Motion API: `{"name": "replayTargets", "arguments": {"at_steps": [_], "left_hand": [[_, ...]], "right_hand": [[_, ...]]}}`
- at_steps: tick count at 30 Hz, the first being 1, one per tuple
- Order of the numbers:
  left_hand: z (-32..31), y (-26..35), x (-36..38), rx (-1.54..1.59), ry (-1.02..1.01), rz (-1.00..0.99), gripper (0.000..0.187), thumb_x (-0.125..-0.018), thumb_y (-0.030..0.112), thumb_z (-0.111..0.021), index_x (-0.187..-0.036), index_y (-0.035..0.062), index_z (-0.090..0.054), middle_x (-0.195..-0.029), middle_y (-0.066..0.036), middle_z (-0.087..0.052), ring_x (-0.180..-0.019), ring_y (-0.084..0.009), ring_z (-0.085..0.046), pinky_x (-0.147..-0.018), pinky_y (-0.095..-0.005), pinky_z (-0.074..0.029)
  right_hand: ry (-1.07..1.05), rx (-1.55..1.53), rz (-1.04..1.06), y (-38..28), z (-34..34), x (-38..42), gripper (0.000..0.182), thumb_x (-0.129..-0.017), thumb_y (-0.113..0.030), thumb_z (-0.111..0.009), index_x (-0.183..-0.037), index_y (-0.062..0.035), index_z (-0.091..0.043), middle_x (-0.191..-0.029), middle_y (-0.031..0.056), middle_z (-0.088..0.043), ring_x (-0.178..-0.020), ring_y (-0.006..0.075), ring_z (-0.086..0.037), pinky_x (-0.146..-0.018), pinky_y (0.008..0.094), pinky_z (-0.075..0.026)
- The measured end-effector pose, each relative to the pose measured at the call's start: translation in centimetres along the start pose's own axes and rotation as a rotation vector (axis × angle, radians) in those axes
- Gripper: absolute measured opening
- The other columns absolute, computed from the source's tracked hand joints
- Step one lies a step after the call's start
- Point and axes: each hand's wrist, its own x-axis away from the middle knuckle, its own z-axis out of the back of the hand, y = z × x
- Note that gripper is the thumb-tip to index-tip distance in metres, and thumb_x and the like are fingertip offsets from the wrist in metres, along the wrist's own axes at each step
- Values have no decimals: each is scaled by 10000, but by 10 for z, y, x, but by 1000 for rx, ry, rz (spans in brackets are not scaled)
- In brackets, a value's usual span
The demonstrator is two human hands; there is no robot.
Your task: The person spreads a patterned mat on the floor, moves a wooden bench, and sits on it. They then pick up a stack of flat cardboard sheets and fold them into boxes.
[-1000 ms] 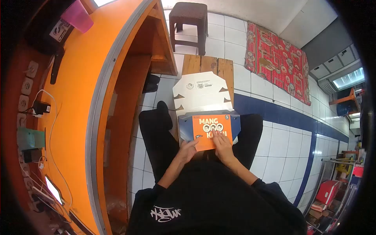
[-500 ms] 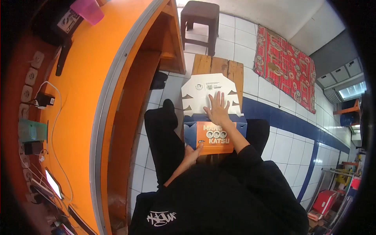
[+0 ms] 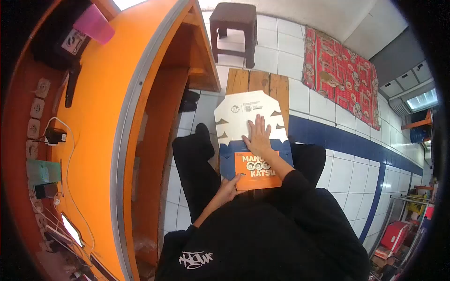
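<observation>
A cardboard food box (image 3: 258, 171), navy blue with an orange "KATSU" panel, lies on a wooden bench in front of me. Its white flap (image 3: 244, 122) is folded out away from me, showing small print and dark triangular cut-outs along both sides. My right hand (image 3: 258, 136) rests palm down on the white flap near the fold, fingers stretched and slightly apart. At the near left corner, my left hand (image 3: 228, 189) grips the orange panel's edge, thumb on top. The fingers beneath are hidden.
The wooden bench (image 3: 260, 80) stands between my legs. To the left is an orange counter (image 3: 101, 117) with cables, a pink cup (image 3: 95, 24) and a phone (image 3: 71, 229). Beyond the bench are a brown stool (image 3: 233, 21) and a red patterned mat (image 3: 340, 77) on white tiles.
The box's navy and orange part looks flatter, and its orange panel faces up more. My right hand has come slightly nearer to me on the flap. The view has shifted a little.
</observation>
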Motion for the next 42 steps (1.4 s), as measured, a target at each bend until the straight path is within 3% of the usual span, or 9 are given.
{"name": "replayTargets", "arguments": {"at_steps": [4, 6, 9, 14, 19, 30, 33, 39, 42], "left_hand": [[-26, 46, 32, 51, -150, -135, 440, -947, 296, -453, -1276, 10, -393, -1253, -121, -490, -1161, -251, -496, -924, -420, -470], [-37, 71, 31, 203, -424, -249, 556, -951, 396, -392, -1340, 17, -273, -1347, -170, -396, -1256, -285, -392, -1023, -402, -380], [-58, 95, 21, 186, -415, -444, 562, -967, 366, -356, -1390, 35, -189, -1389, -204, -327, -1276, -337, -346, -1018, -469, -374], [-60, 86, 10, 40, -377, -413, 526, -974, 320, -358, -1392, 34, -215, -1386, -199, -336, -1252, -341, -372, -1008, -484, -378], [-43, 58, 10, -29, -346, -319, 518, -972, 314, -377, -1387, 35, -242, -1381, -174, -358, -1234, -329, -395, -997, -469, -389], [-56, 38, 10, -224, -392, -319, 466, -966, 298, -409, -1343, 35, -337, -1326, -178, -430, -1174, -292, -467, -948, -440, -440], [-69, 31, 8, -380, -375, -341, 493, -947, 337, -455, -1321, 30, -365, -1265, -159, -480, -1150, -260, -486, -917, -399, -458], [-73, 43, -27, -596, -3, -703, 345, -880, 274, -598, -1075, -6, -550, -923, -85, -620, -794, -135, -576, -671, -260, -460], [-81, 66, 2, -331, -145, -647, 270, -890, 199, -588, -1066, -3, -552, -903, -60, -618, -820, -122, -584, -680, -268, -490]], "right_hand": [[-119, -456, -144, 47, 51, -31, 449, -822, -296, -599, -1198, -77, -488, -1293, 190, -437, -1237, 399, -350, -945, 556, -304], [42, -885, -320, 80, 118, -26, 297, -921, -231, -434, -1086, -16, -555, -1015, 143, -610, -998, 240, -574, -868, 301, -424], [537, -547, -369, 131, 171, 8, 240, -910, -158, -456, -1033, 16, -568, -966, 150, -627, -921, 219, -597, -821, 323, -447], [153, -370, -668, 115, 81, 95, 399, -766, -318, -628, -923, 47, -602, -824, 232, -627, -845, 356, -624, -755, 415, -488], [-161, -203, -867, 30, 60, 117, 820, -723, -355, -693, -1299, 63, -287, -1284, 246, -387, -1143, 430, -421, -920, 489, -385], [264, -15, -415, 34, 68, 128, 285, -664, -18, -669, -913, -29, -531, -918, 126, -514, -894, 349, -520, -713, 444, -449], [300, -472, -257, -6, 91, 121, 243, -658, 12, -627, -874, -61, -546, -817, 130, -528, -781, 342, -543, -679, 438, -432], [69, -275, 110, -60, 173, 121, 243, -711, -23, -644, -940, -45, -567, -906, 116, -568, -887, 325, -558, -790, 391, -448], [105, -637, 9, -45, 208, 132, 427, -789, -77, -607, -1201, -22, -507, -1203, 161, -525, -1130, 318, -492, -1001, 383, -331]]}}
